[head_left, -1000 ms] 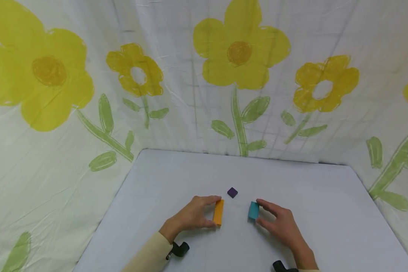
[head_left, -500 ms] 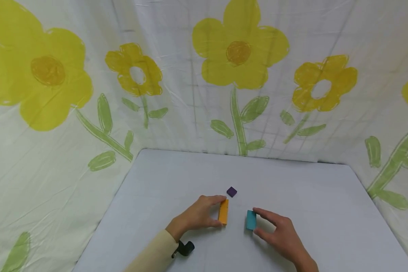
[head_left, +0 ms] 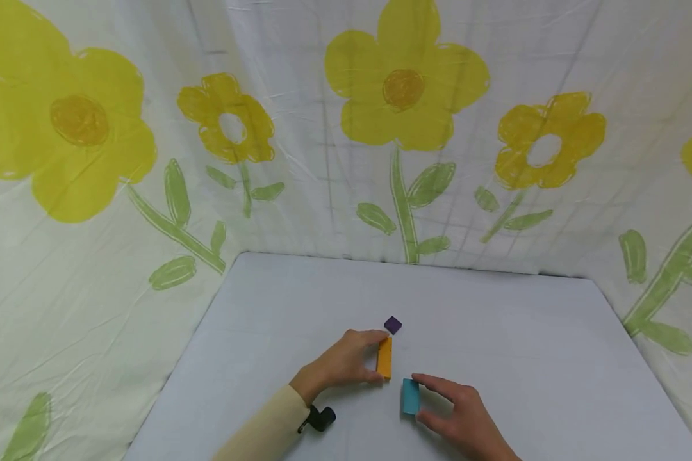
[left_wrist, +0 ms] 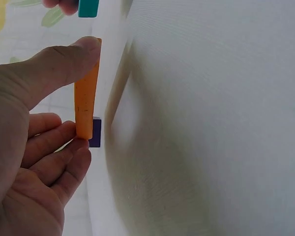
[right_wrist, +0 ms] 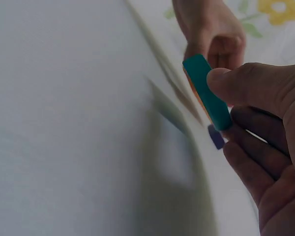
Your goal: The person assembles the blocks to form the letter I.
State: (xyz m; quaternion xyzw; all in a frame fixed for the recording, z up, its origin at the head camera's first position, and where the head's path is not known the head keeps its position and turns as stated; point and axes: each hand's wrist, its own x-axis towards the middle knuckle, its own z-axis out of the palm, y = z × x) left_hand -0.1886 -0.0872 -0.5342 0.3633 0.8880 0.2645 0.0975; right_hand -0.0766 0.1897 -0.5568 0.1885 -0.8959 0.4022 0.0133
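In the head view my left hand (head_left: 346, 360) pinches an orange rectangular block (head_left: 384, 358) by its two ends, thumb at the near end and fingers at the far end. In the left wrist view a gap with shadow shows between the orange block (left_wrist: 86, 101) and the table. My right hand (head_left: 461, 410) pinches a teal block (head_left: 411, 397) the same way, nearer to me and right of the orange one. The right wrist view has the teal block (right_wrist: 206, 92) partly covering the orange block. Just beyond the left fingertips, a small purple block (head_left: 393, 325) lies on the table.
All this takes place over a white table (head_left: 300, 288). Behind it and at both sides hangs a pale curtain (head_left: 305, 192) printed with yellow flowers. A black wrist camera (head_left: 323, 419) sits by the left sleeve (head_left: 268, 426).
The left hand has carried the orange block a little to the right. The right hand has brought the teal block toward me and leftward, narrowing the sideways gap. The purple block stays put.
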